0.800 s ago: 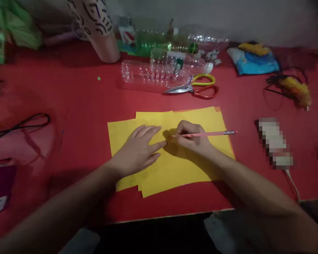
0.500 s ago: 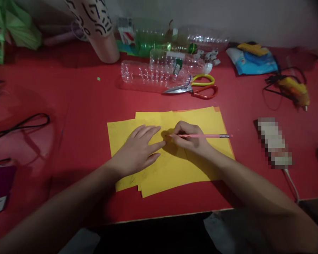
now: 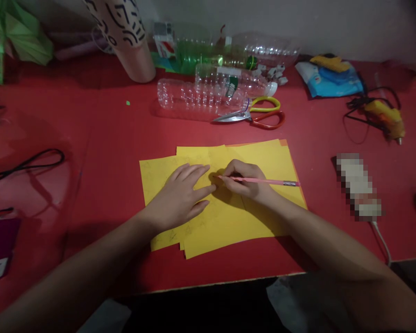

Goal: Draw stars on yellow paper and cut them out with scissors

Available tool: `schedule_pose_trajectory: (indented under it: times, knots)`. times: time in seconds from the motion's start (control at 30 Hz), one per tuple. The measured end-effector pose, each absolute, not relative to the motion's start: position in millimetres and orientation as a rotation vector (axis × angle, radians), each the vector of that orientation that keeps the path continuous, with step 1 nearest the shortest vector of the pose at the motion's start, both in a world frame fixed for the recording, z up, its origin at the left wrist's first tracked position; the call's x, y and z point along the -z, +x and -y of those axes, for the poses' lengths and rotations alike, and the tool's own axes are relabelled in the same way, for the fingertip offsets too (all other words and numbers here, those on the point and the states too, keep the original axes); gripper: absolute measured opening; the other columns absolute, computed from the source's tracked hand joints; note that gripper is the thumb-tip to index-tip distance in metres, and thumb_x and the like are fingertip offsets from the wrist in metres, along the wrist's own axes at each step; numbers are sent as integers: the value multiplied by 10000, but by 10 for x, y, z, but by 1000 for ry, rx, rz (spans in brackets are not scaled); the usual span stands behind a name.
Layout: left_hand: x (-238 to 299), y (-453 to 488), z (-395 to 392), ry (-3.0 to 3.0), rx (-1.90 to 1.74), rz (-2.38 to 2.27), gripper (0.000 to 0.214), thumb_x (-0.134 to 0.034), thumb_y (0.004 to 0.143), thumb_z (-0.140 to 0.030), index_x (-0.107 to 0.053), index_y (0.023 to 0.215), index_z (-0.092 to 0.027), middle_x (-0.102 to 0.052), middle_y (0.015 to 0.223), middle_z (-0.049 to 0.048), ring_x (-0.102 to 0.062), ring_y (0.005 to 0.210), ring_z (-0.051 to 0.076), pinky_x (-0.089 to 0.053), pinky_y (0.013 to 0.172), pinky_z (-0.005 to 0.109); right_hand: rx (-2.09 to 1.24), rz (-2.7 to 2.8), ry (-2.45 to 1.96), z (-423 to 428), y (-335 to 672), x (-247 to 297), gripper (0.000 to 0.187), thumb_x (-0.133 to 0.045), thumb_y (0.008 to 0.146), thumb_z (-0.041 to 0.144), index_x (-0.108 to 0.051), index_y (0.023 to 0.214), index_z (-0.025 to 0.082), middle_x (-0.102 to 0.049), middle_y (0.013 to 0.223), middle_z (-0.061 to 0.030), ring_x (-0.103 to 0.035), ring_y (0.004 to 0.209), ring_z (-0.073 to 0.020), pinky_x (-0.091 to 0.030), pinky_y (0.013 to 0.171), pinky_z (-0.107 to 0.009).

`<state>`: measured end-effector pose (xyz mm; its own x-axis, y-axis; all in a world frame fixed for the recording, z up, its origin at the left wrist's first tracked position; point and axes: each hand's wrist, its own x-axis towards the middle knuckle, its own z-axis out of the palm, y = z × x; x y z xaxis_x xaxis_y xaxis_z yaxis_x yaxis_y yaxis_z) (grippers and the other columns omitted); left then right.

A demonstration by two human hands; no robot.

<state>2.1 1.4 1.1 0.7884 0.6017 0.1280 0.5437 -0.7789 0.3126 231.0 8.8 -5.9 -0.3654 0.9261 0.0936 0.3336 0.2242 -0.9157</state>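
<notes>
red tabletop (image 3: 114, 134), yellow sheets (image 3: 229, 224) on it, scissors (image 3: 244, 116), clear bottle (image 3: 194, 98)

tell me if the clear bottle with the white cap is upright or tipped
Tipped: the clear bottle lies on its side, its white cap pointing right.

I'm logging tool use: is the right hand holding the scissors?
No, the right hand holds a pink pencil, while the scissors lie on the red table beyond the yellow paper.
</notes>
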Motion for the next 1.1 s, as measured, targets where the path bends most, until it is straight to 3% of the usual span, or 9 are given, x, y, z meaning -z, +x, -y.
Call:
schedule_pose_trajectory:
  times: [1.1]
  knots:
    - [5, 24, 2, 2690, -303, -923, 354, -531, 960, -283, -655, 1290, -246, -516, 1466, 179, -477, 1345, 352, -372, 1108, 611, -1027, 1701, -1276, -46, 2316, 28, 178, -582, 765, 151, -458, 667, 234, -422, 540, 71, -349, 509, -99, -279, 499, -263]
